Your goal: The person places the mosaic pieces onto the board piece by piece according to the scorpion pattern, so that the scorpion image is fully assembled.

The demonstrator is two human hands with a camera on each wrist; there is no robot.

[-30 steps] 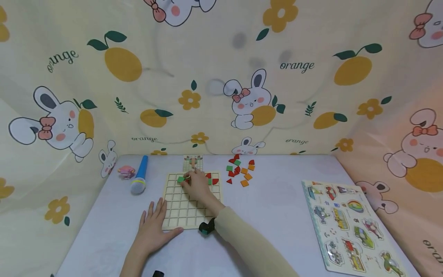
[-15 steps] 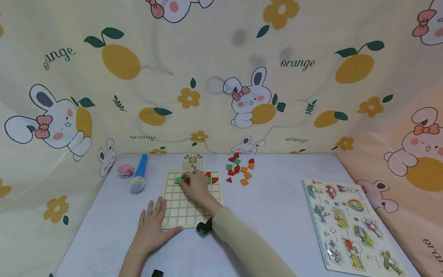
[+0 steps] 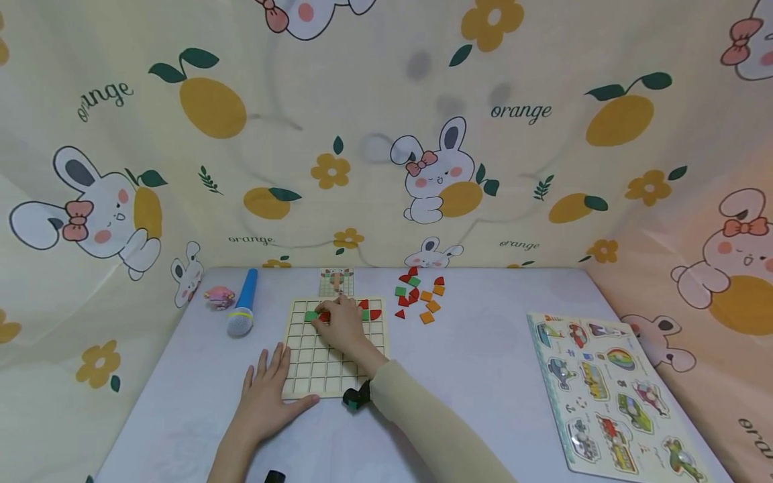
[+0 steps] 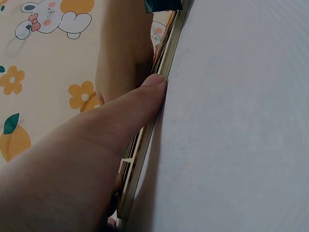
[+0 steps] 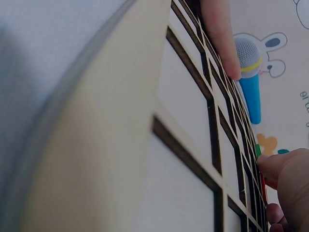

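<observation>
In the head view my right hand (image 3: pixel 342 325) reaches over the wooden grid board (image 3: pixel 302 365), its thumb and fingertips curled at a green square tile (image 3: pixel 311 316) in the board's second row. A red piece (image 3: pixel 324 316) shows beneath those fingers, partly hidden. In the right wrist view the thumb touches the edge of the green tile (image 5: pixel 258 150). My left hand (image 3: pixel 264 402) lies spread at the board's lower left corner, thumb along the near edge; the left wrist view shows this thumb (image 4: pixel 145 96) against the rim. More red and green pieces (image 3: pixel 370 314) sit at the board's upper right.
Loose red, green and orange pieces (image 3: pixel 427 296) lie right of the board. Behind it is a small pattern card (image 3: pixel 329 285). A blue toy microphone (image 3: pixel 246 302) and a pink toy (image 3: pixel 219 297) are at left; a picture puzzle board (image 3: pixel 610 396) is at right.
The green square tile has shifted slightly left and now lies straighter in the grid. My right hand has moved a little left with it. The left hand stays at the board's corner.
</observation>
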